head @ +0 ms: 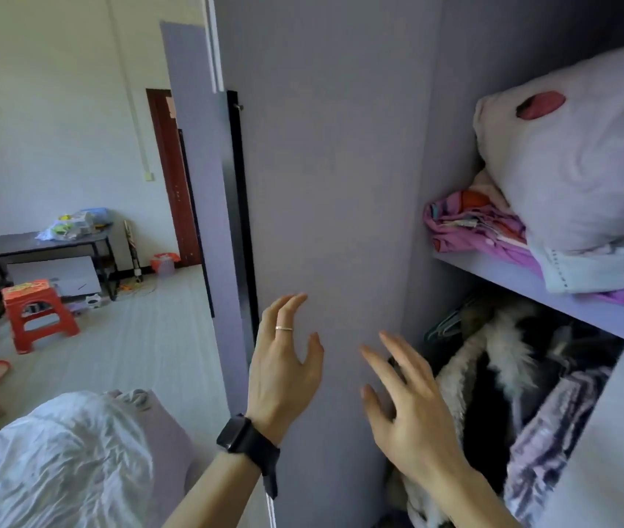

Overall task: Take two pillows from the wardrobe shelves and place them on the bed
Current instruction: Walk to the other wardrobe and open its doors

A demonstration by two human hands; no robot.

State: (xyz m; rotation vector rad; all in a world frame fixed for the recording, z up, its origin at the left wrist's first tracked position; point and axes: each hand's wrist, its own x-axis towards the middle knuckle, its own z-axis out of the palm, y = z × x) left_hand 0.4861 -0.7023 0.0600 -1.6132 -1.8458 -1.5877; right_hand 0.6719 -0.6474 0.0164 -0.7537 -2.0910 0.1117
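Observation:
A pale lilac pillow (584,161) with a red patch lies on the wardrobe shelf (501,274) at the upper right, on top of folded pink bedding (466,226) and a white folded cloth. My left hand (283,367), with a ring and a black watch, is raised in front of the grey wardrobe door (325,184), fingers spread, holding nothing. My right hand (405,409) is up beside it, fingers apart and empty, at the edge of the wardrobe opening, below and left of the pillow. A corner of the bed (55,463), with a crumpled white cover, shows at the lower left.
Below the shelf hang furry and striped clothes (501,379). At the left the room holds a red plastic stool (37,314), a dark table (32,245) with bags on it, a white box under it and a brown door (169,173).

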